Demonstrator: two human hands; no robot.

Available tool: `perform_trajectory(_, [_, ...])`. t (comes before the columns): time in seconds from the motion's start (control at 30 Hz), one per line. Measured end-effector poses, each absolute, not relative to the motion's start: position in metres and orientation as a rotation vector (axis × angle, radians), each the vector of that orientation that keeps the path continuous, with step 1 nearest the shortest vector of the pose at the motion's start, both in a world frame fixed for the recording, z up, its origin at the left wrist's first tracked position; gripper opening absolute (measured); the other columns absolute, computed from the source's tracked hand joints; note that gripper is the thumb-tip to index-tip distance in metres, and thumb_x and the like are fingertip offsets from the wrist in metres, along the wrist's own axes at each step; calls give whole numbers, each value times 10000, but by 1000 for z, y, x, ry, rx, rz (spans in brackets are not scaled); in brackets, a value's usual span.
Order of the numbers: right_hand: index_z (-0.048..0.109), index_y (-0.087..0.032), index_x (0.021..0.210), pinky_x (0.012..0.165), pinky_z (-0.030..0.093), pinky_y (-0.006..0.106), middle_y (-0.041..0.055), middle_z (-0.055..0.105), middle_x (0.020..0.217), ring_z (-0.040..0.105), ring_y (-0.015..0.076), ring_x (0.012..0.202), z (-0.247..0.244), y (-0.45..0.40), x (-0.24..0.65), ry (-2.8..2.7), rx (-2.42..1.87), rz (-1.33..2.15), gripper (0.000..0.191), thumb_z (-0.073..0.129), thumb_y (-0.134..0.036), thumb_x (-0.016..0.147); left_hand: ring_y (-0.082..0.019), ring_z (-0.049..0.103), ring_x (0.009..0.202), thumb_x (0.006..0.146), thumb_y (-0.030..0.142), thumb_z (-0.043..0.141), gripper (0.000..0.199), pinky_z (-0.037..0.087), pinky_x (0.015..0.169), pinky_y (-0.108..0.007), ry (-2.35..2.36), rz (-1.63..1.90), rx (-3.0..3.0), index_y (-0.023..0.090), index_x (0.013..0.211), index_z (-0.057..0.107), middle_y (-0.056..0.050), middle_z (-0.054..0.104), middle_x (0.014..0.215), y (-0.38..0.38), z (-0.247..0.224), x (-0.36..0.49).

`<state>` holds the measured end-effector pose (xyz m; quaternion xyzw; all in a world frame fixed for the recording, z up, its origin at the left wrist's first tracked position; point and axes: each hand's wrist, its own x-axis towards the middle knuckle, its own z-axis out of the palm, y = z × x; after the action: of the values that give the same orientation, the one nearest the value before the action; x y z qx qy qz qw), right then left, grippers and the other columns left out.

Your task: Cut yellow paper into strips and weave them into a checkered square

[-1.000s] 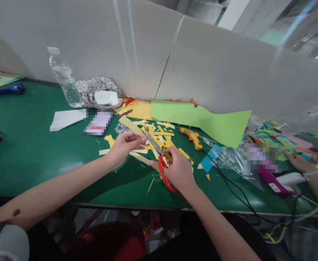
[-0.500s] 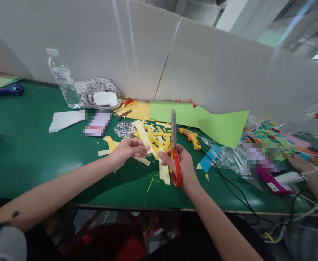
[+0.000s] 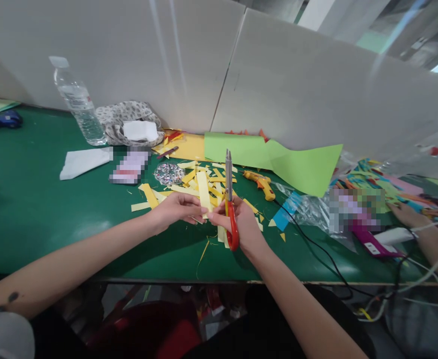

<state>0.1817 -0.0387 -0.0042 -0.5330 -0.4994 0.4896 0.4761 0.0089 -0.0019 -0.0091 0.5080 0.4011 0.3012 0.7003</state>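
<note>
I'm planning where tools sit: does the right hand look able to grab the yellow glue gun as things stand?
Probably not right away: the yellow glue gun lies close beyond the right hand, with only paper scraps between, but red-handled scissors occupy that hand.

A pale partition point(image 3: 294, 94) backs the green table point(image 3: 92, 214).

Soft, even light; pale streaks of glare over the grey partition point(image 3: 297, 94); smeary right edge

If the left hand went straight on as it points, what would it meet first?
Probably the right hand, just beyond the paper strip the left hand holds; depth is unclear.
</note>
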Motion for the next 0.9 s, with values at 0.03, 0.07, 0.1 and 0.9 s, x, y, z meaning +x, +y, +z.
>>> perform_trajectory(0.03, [405,-221,737,611,476,296,-75,540,587,532,113,533,-3,-39,181,-1204,-1300,1222,503,812,-338,464,-130,659,639,618,303,763,185,510,591,-210,895,668,1130,171,687,654,-49,707,684,-2,-9,9])
perform_trajectory(0.07, [404,-220,736,609,476,290,-78,537,585,529,108,530,-2,-39,180,-1187,-1298,1240,509,815,-331,457,-134,661,649,619,304,762,188,509,592,-214,891,663,1132,172,699,654,-48,706,694,-2,-9,9])
perform_trajectory(0.1, [406,-219,735,609,478,285,-80,535,586,529,104,531,-1,-40,179,-1172,-1295,1249,513,819,-326,450,-135,660,658,623,305,759,191,508,593,-216,888,664,1135,174,712,653,-44,703,702,-3,-9,9])
perform_trajectory(0.9, [492,-194,705,608,541,282,-63,582,612,603,112,538,15,-41,183,-1013,-1222,1176,393,811,-279,491,-149,621,810,794,324,581,237,490,617,-222,821,698,1367,227,991,668,-38,676,924,-4,-6,3])
